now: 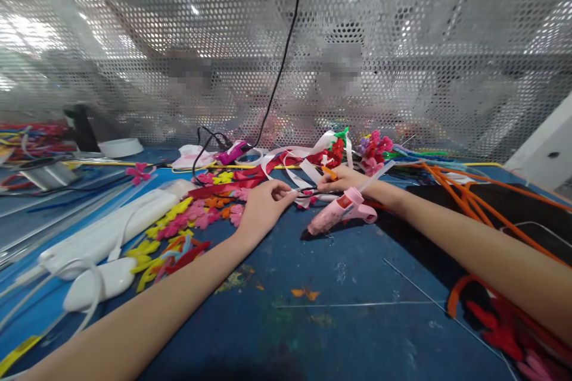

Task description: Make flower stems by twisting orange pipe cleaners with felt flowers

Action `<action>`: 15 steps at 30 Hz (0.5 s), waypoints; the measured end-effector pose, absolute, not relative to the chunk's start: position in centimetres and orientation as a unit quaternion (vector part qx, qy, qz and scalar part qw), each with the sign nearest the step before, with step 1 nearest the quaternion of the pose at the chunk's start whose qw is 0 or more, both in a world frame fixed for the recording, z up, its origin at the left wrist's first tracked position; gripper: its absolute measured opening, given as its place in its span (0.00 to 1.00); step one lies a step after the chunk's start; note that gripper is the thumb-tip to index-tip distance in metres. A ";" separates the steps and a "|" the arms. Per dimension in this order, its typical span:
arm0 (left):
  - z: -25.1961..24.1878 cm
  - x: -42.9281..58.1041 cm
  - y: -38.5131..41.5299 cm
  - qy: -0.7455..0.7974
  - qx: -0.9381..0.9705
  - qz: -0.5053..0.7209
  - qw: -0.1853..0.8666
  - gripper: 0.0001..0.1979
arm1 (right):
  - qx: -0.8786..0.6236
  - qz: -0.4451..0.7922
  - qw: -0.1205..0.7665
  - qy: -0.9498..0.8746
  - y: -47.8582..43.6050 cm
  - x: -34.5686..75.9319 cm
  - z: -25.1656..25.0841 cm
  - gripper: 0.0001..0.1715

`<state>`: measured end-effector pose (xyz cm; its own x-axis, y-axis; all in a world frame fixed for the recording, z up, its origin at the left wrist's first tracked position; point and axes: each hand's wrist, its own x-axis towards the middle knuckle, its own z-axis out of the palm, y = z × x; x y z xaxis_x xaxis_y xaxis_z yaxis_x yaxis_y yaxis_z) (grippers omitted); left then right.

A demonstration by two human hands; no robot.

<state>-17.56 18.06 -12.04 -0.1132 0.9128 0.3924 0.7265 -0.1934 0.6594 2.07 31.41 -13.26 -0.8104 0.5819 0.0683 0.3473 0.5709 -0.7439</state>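
My left hand (pixel 267 205) is closed in a pinch at the table's middle, its fingertips against something thin and pale. A thin black strand (pixel 307 188) spans the short gap to my right hand (pixel 343 179). That hand's fingers are closed too, with a small orange piece (pixel 329 173) showing at them; what they grip is partly hidden. White ribbon (pixel 286 168) loops just behind both hands. A pink flower (pixel 306 200) lies under the strand. In front of my right hand rests a pink glue gun (pixel 336 212), nozzle toward the left, a clear glue stick (pixel 379 175) out its back.
Fuzzy flowers (pixel 203 214) and a white power strip (pixel 111 226) lie left. Behind stand a perforated metal screen (pixel 250 24), a hanging black cable (pixel 286 50) and a flower bunch (pixel 376 146). Orange stems (pixel 473 202) lie right; thin wires (pixel 357 305) cross the front.
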 end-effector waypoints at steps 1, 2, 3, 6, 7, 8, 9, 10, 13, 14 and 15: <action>-12.1 -17.5 18.0 0.625 0.664 0.397 0.104 0.09 | -0.266 0.379 0.156 -0.872 31.4 2.1 -13.3 0.24; -12.1 -17.5 18.0 0.626 0.668 0.390 0.096 0.09 | -0.266 0.379 0.157 -0.872 31.4 2.1 -13.4 0.24; -12.1 -17.5 17.9 0.628 0.669 0.387 0.090 0.09 | -0.266 0.378 0.158 -0.873 31.4 2.1 -13.5 0.23; -11.9 -17.3 17.6 0.634 0.662 0.390 0.082 0.08 | -0.266 0.372 0.161 -0.875 31.4 2.1 -13.8 0.22; -11.9 -17.1 17.4 0.637 0.660 0.392 0.074 0.08 | -0.265 0.370 0.163 -0.875 31.4 2.0 -13.9 0.21; -11.9 -16.9 17.3 0.639 0.657 0.394 0.064 0.08 | -0.265 0.367 0.166 -0.876 31.4 1.9 -14.0 0.21; -11.8 -16.7 17.1 0.640 0.655 0.398 0.057 0.07 | -0.264 0.365 0.169 -0.877 31.5 1.9 -14.1 0.21; -11.8 -16.5 17.0 0.641 0.651 0.402 0.057 0.07 | -0.263 0.363 0.171 -0.877 31.6 1.8 -14.2 0.22; -11.9 -16.3 16.9 0.635 0.644 0.418 0.088 0.07 | -0.262 0.360 0.173 -0.879 31.8 1.7 -14.5 0.21; -12.0 -16.3 17.0 0.627 0.648 0.421 0.100 0.07 | -0.262 0.358 0.172 -0.880 31.9 1.7 -14.5 0.21; -12.0 -16.4 17.1 0.618 0.655 0.422 0.108 0.07 | -0.262 0.356 0.172 -0.880 32.0 1.7 -14.5 0.21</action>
